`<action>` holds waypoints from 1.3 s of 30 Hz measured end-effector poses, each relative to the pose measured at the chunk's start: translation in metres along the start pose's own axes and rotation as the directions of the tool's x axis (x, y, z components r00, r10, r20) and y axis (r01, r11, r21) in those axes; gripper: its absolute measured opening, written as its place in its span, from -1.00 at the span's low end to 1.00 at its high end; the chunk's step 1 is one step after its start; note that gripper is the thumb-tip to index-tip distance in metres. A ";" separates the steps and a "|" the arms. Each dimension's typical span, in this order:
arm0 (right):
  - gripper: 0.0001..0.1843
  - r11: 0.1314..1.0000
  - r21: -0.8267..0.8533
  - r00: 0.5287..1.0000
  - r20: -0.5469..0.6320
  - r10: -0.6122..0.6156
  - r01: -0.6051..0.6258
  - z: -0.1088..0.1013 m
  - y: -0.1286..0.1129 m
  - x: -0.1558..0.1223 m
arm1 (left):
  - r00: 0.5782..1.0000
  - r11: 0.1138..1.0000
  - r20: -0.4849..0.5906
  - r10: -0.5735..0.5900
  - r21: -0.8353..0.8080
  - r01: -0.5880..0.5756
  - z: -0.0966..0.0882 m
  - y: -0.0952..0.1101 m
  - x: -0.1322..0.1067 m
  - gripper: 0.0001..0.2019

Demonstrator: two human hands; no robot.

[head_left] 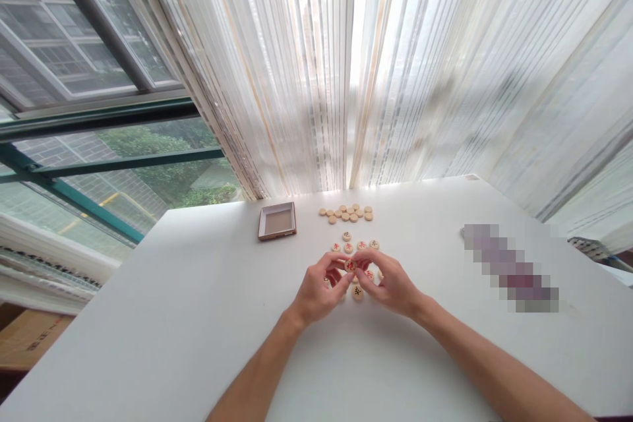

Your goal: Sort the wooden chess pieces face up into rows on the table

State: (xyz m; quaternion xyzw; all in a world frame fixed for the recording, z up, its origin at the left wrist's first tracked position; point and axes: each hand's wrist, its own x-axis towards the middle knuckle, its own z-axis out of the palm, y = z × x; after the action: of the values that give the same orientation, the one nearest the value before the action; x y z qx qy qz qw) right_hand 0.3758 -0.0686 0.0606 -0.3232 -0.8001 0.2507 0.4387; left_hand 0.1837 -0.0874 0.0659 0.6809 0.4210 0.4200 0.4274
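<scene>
Between my two hands, a round wooden Chinese chess piece (351, 266) with a red character is tilted toward me. My left hand (320, 285) pinches its left edge with thumb and fingers. On the other edge, the fingertips of my right hand (386, 280) close on the same piece. Beyond my fingers lie several face-up pieces with red or black characters, among them a black-marked piece (347, 236) and a red-marked piece (362, 246). Another black-marked piece (357, 292) rests just below the held one. My hands partly cover others.
Farther back, a group of plain-faced wooden pieces (352, 213) lies close together. A shallow open box (277, 221) stands to their left on the white table (198, 316). A blurred-out object (512, 270) lies at the right. Striped curtains (297, 66) hang behind the table.
</scene>
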 end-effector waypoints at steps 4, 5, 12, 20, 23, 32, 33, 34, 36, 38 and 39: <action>-0.82 1.000 0.004 1.000 -0.011 -0.004 0.004 0.000 0.000 0.000 | 1.000 1.000 -0.005 -0.022 -0.014 0.022 0.000 0.000 0.000 -0.69; -0.82 1.000 0.006 1.000 -0.008 -0.004 0.004 0.000 -0.001 0.000 | 1.000 1.000 -0.002 -0.027 -0.013 0.027 0.000 -0.001 0.000 -0.69; -0.81 1.000 0.006 1.000 -0.018 -0.011 0.011 0.000 -0.001 0.001 | 0.999 0.999 0.017 -0.030 -0.023 0.031 -0.002 -0.004 0.000 -0.66; -0.80 0.999 -0.002 0.999 -0.039 -0.032 0.032 0.000 -0.001 0.001 | 0.999 0.998 0.045 -0.022 -0.058 0.024 -0.003 -0.003 0.000 -0.63; -0.79 0.999 -0.006 0.998 -0.043 -0.036 0.036 0.000 -0.001 0.001 | 0.998 0.996 0.049 -0.027 -0.085 0.031 -0.003 -0.003 0.001 -0.64; -0.77 0.998 0.003 0.997 -0.050 -0.056 0.056 0.002 0.002 -0.002 | 0.997 0.985 0.019 -0.072 -0.157 0.074 -0.001 -0.003 0.002 -0.67; -0.78 0.998 0.006 0.997 -0.049 -0.056 0.057 0.003 0.003 -0.002 | 0.997 0.984 0.014 -0.072 -0.164 0.073 0.000 -0.004 0.002 -0.67; -0.78 0.998 0.009 0.997 -0.049 -0.058 0.059 0.003 0.003 -0.002 | 0.998 0.983 0.010 -0.070 -0.169 0.070 0.000 -0.004 0.003 -0.67; -0.76 0.998 0.016 0.997 -0.048 -0.066 0.067 0.003 0.004 -0.003 | 0.998 0.982 0.007 -0.069 -0.176 0.069 0.001 -0.005 0.003 -0.67; -0.74 0.997 0.023 0.996 -0.046 -0.077 0.078 0.004 0.004 -0.002 | 0.997 0.981 0.011 -0.074 -0.182 0.074 0.001 -0.006 0.004 -0.68; -0.73 0.996 0.024 0.995 -0.047 -0.083 0.084 0.005 0.004 -0.002 | 0.997 0.980 0.012 -0.075 -0.183 0.076 0.001 -0.006 0.004 -0.68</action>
State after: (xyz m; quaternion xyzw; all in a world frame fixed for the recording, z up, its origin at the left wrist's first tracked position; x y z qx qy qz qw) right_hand 0.3741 -0.0680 0.0543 -0.2894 -0.7994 0.2349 0.4712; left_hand 0.1846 -0.0825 0.0605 0.6230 0.4051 0.4389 0.5051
